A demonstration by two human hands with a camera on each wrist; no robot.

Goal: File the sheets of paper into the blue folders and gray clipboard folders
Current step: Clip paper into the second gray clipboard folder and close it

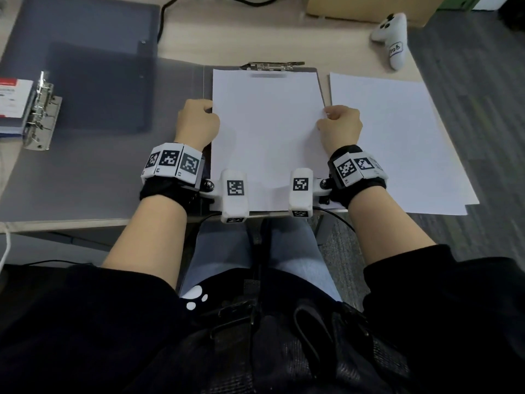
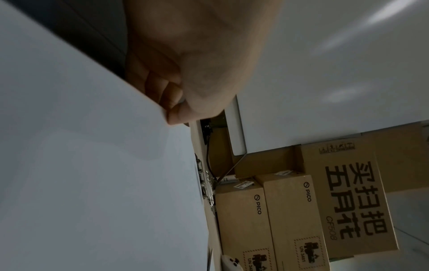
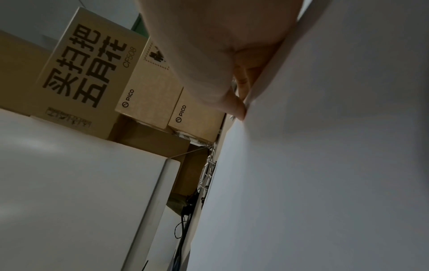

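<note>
A white sheet (image 1: 267, 132) lies over the board of the open gray clipboard folder (image 1: 181, 81), its top edge just short of the metal clip (image 1: 271, 65). My left hand (image 1: 208, 109) pinches the sheet's left edge, fingers curled. My right hand (image 1: 329, 112) pinches the right edge at about the same height. The left wrist view shows the fingers (image 2: 174, 110) curled at the sheet's (image 2: 81, 165) edge. In the right wrist view the thumb (image 3: 236, 106) presses on the sheet (image 3: 325, 165). A stack of loose white sheets (image 1: 397, 143) lies to the right.
The clipboard's gray cover (image 1: 85, 180) lies open to the left. A ring binder mechanism (image 1: 41, 109) with a small booklet (image 1: 12, 100) sits at the far left. A white controller (image 1: 390, 35) and a cardboard box (image 1: 369, 7) are at the back right. The desk's front edge is below my wrists.
</note>
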